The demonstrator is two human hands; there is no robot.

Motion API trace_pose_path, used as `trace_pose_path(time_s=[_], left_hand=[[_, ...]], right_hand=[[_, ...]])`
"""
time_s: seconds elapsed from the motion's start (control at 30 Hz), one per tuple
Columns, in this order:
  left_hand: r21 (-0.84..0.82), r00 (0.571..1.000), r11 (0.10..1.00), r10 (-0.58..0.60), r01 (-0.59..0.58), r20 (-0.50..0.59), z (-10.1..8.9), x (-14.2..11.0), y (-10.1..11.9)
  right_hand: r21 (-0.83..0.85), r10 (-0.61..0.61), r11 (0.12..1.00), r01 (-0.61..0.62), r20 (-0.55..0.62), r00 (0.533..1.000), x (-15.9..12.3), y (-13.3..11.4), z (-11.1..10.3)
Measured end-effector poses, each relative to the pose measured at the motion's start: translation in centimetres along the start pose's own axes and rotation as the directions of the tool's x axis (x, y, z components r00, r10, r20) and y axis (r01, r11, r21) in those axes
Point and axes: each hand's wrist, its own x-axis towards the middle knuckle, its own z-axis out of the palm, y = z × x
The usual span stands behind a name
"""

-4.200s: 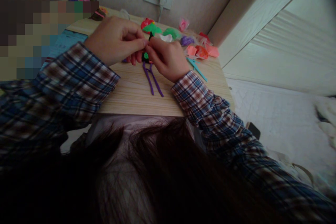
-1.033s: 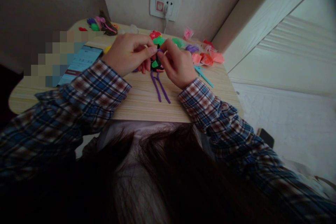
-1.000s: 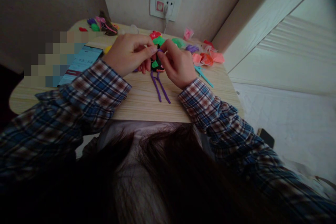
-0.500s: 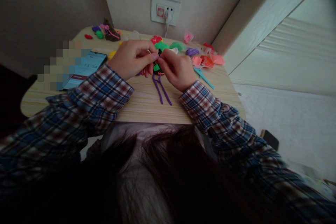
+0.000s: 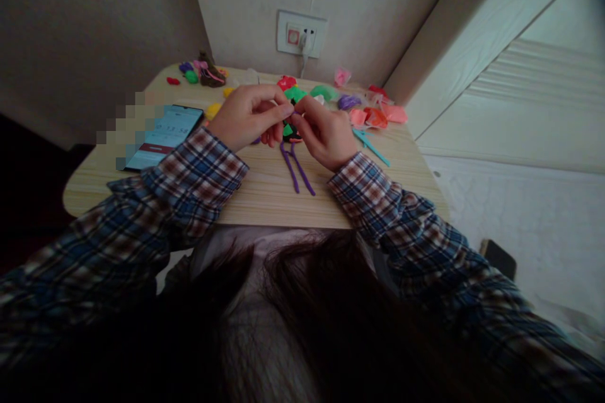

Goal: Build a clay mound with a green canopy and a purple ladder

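left hand (image 5: 258, 118): fingers curled, thumb and forefinger closed to a narrow pinch at a small purple bit (image 5: 295, 113). right hand (image 5: 326, 133): likewise narrow, thumb and forefinger on the same bit, tips almost meeting the left ones. how much of the bit each hand grips, cannot tell; fingers hide most of it, and its own long axis does not show.

black figure (image 5: 293, 136) with a green patch: on the tabletop (image 5: 265, 201), below and between the hands in view, partly covered by them. two purple strands (image 5: 299, 174) run from its near side; long axis toward the wearer, slanting a little right, free ends pointing at the near table edge. a short link joins them near the top.

about: phone (image 5: 177, 126) left, lit screen; teal tool (image 5: 375, 150) right, slanting; orange packet (image 5: 375, 118) and purple packet (image 5: 348, 102) beyond the right hand.

against 4.2 s ago: view has shifted, showing more of the table's left side and the phone. purple now visible at the fingertips, not made out then. strands keep the same slant, same place by the figure.
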Motion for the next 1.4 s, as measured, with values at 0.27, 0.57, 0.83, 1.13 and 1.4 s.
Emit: trace_pose_path(time_s=[0.27, 0.57, 0.83, 1.13, 1.4], left_hand=[[-0.011, 0.999, 0.999, 0.048, -0.048, 0.008, 0.0, 0.1, -0.4], [-0.115, 0.998, 0.991, 0.065, -0.063, 0.019, -0.3, 0.0, -1.5], [-0.098, 0.999, 0.995, 0.021, -0.018, 0.029, -0.5, -0.1, -2.4], [-0.140, 0.999, 0.990, -0.035, 0.035, 0.003, -0.3, -0.2, -2.5], [-0.069, 1.000, 0.998, 0.008, -0.008, 0.005, -0.1, -0.1, -3.0]], right_hand=[[0.046, 0.011, 0.999, -0.011, -0.004, 1.000, 0.1, -0.1, -0.3], [0.116, 0.074, 0.991, -0.073, -0.003, 0.997, 0.1, 0.0, 0.5], [0.128, 0.045, 0.990, -0.051, 0.052, 0.998, 0.5, 0.2, 0.6], [0.138, 0.025, 0.990, -0.042, 0.127, 0.992, 0.5, 0.3, 0.7], [0.160, 0.074, 0.984, -0.083, 0.062, 0.995, 0.3, 0.4, 1.0]])
